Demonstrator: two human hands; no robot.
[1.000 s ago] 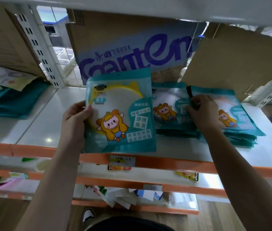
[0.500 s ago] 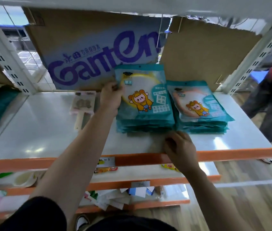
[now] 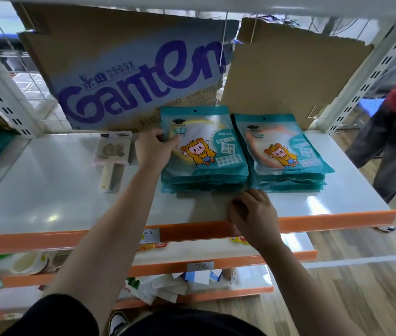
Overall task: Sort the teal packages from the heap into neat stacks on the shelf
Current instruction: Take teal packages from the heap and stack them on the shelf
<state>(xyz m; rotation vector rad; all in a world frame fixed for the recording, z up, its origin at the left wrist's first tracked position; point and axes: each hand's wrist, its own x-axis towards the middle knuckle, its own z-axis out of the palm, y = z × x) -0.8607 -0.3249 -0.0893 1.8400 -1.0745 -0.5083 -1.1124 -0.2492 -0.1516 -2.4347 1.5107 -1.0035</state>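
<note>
Right hand (image 3: 252,214) dropped to shelf (image 3: 70,190), curled fingers (image 3: 239,204) partly hidden.

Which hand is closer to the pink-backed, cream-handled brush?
Left. The left hand, gripping the top teal package, is just right of the pink-backed, cream-handled brush; the right hand is farther, at the shelf's orange edge.

— What is printed on the cardboard sheet (image 3: 129,76)?
— "Ganten" in big purple letters, and "PURIFIED WATER" in small print at its lower right.
— And on the top teal package (image 3: 204,146) of the left stack?
— "MIRROR", under two Chinese characters. The rest is too small to read.
— Any prices?
— A white tag (image 3: 200,266) on the lower shelf edge (image 3: 252,259) reads "7元". The paper tag (image 3: 150,235) on the upper shelf edge (image 3: 70,236) is too blurred.
</note>
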